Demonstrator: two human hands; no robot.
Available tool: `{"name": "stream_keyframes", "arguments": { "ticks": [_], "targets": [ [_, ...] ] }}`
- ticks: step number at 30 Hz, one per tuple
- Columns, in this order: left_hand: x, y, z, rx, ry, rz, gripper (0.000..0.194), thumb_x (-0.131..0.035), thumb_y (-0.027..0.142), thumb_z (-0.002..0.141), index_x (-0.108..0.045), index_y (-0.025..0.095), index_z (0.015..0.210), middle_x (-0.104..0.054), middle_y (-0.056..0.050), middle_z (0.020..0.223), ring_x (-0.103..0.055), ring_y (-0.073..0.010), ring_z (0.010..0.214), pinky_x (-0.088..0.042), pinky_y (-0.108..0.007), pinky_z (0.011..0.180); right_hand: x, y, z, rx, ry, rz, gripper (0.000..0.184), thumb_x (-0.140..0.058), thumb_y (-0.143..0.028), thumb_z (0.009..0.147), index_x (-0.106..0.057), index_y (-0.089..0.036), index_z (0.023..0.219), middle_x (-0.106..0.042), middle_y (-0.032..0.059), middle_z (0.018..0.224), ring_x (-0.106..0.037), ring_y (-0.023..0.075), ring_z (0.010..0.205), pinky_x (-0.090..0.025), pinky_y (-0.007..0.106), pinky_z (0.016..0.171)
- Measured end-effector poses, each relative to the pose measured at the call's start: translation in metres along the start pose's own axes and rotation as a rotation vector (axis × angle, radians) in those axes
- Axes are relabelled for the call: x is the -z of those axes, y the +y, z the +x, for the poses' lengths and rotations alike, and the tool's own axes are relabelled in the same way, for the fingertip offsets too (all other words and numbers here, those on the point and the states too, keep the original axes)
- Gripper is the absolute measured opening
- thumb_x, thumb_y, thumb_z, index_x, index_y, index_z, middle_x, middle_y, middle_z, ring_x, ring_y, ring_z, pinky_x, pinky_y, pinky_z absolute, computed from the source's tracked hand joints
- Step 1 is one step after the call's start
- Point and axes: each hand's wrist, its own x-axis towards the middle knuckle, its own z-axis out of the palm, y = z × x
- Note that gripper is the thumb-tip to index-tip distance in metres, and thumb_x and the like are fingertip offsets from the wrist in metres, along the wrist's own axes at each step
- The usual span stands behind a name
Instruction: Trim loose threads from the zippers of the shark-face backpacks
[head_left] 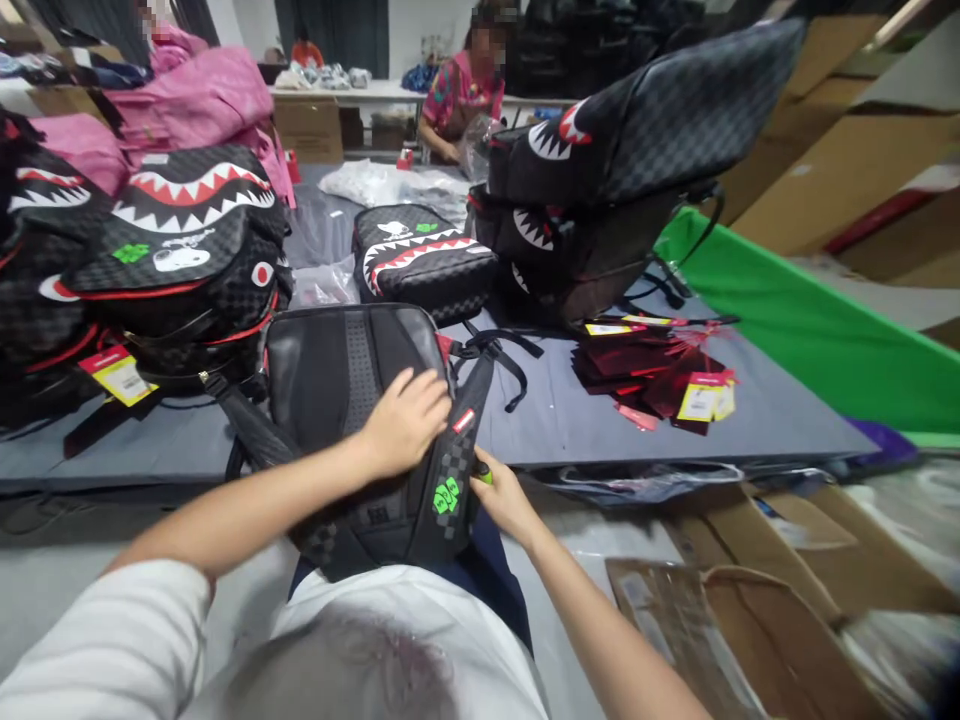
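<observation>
Backpack (330, 400) — boxy, black, partly checkered.

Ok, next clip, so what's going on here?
A person has a black backpack back panel up at the near edge of a table. The left hand lies on its back panel. The right hand, beside the shoulder strap with the green print, holds a small yellow-green thing, mostly hidden. More shark-mouth backpacks sit to the left, ahead and right, near a pile of dark red pieces. A co-worker is across the table.
</observation>
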Motion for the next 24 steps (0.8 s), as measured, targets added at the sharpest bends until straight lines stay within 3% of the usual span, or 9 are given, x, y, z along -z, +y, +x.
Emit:
{"name": "stream_keyframes", "arguments": {
  "ticks": [3, 5, 9, 11, 14, 16, 19, 22, 24],
  "targets": [
    [-0.002, -0.055, 0.057, -0.162, -0.256, 0.04, 0.043, -0.047, 0.046, 0.099, -0.071, 0.011, 0.096, -0.073, -0.015, 0.091, -0.065, -0.0279, 0.097, -0.038, -0.049, 0.103, -0.005, -0.003, 0.0, 0.0, -0.021, -0.08, 0.057, -0.058, -0.022, 0.069, -0.068, -0.018, 0.125, -0.074, 0.0058, 0.117, -0.067, 0.0269, 0.113, -0.045, 0.043, 0.106],
    [-0.01, -0.074, 0.068, -0.241, -0.338, 0.038, 0.042, -0.052, 0.05, 0.096, -0.07, 0.012, 0.093, -0.071, -0.013, 0.085, -0.064, -0.0263, 0.089, -0.042, -0.043, 0.09, -0.006, -0.001, -0.002, 0.003, -0.011, -0.14, 0.062, -0.054, -0.018, 0.069, -0.066, -0.019, 0.13, -0.074, 0.0053, 0.118, -0.068, 0.0271, 0.112, -0.048, 0.042, 0.103],
    [-0.022, -0.077, 0.066, -0.29, -0.254, 0.022, 0.059, -0.045, 0.065, 0.093, -0.068, 0.012, 0.104, -0.068, -0.018, 0.11, -0.06, -0.0294, 0.104, -0.039, -0.04, 0.089, -0.007, 0.005, -0.003, 0.032, -0.029, -0.25, 0.069, -0.049, -0.012, 0.067, -0.064, -0.022, 0.134, -0.074, 0.0044, 0.12, -0.069, 0.0288, 0.11, -0.052, 0.042, 0.098],
    [-0.024, -0.071, 0.069, -0.261, -0.302, 0.029, 0.063, -0.043, 0.068, 0.093, -0.069, 0.011, 0.101, -0.069, -0.016, 0.101, -0.063, -0.0282, 0.094, -0.038, -0.04, 0.084, -0.008, 0.006, -0.002, 0.049, -0.059, -0.268, 0.071, -0.048, -0.011, 0.067, -0.063, -0.023, 0.135, -0.073, 0.0041, 0.122, -0.068, 0.0294, 0.113, -0.051, 0.042, 0.099],
    [-0.023, -0.064, 0.076, -0.25, -0.409, 0.029, 0.056, -0.054, 0.065, 0.09, -0.072, 0.012, 0.093, -0.071, -0.013, 0.087, -0.063, -0.026, 0.082, -0.036, -0.038, 0.076, -0.009, 0.01, -0.002, 0.048, -0.073, -0.295, 0.073, -0.047, -0.009, 0.066, -0.062, -0.025, 0.137, -0.072, 0.0042, 0.125, -0.067, 0.0287, 0.115, -0.051, 0.04, 0.099],
    [-0.02, -0.069, 0.081, -0.288, -0.398, 0.012, 0.053, -0.058, 0.064, 0.088, -0.073, 0.014, 0.086, -0.07, -0.011, 0.083, -0.061, -0.0247, 0.081, -0.035, -0.039, 0.077, -0.01, 0.014, -0.005, 0.053, -0.064, -0.322, 0.075, -0.046, -0.008, 0.066, -0.059, -0.024, 0.139, -0.069, 0.0049, 0.13, -0.066, 0.0276, 0.116, -0.051, 0.039, 0.099],
    [-0.013, -0.102, 0.09, -0.313, -0.307, 0.044, 0.061, -0.051, 0.071, 0.088, -0.073, 0.016, 0.077, -0.069, -0.009, 0.082, -0.055, -0.0237, 0.087, -0.037, -0.043, 0.086, -0.013, 0.02, -0.008, 0.081, -0.06, -0.356, 0.077, -0.044, -0.007, 0.066, -0.056, -0.023, 0.141, -0.066, 0.006, 0.135, -0.064, 0.0262, 0.12, -0.05, 0.037, 0.1],
    [-0.003, -0.146, 0.1, -0.211, -0.199, 0.151, 0.064, -0.045, 0.071, 0.091, -0.071, 0.016, 0.076, -0.067, -0.009, 0.091, -0.048, -0.0235, 0.099, -0.029, -0.052, 0.107, -0.015, 0.02, -0.008, 0.084, -0.062, -0.379, 0.075, -0.043, -0.008, 0.068, -0.057, -0.022, 0.14, -0.07, 0.006, 0.126, -0.066, 0.0254, 0.114, -0.053, 0.035, 0.094],
    [0.004, -0.159, 0.101, -0.192, -0.168, 0.187, 0.062, -0.045, 0.069, 0.093, -0.071, 0.015, 0.079, -0.066, -0.01, 0.103, -0.044, -0.0247, 0.109, -0.02, -0.057, 0.115, -0.008, 0.015, -0.004, 0.054, -0.088, -0.439, 0.07, -0.046, -0.009, 0.071, -0.059, -0.025, 0.137, -0.075, 0.0044, 0.113, -0.071, 0.0246, 0.103, -0.055, 0.033, 0.086]
  ]
}}
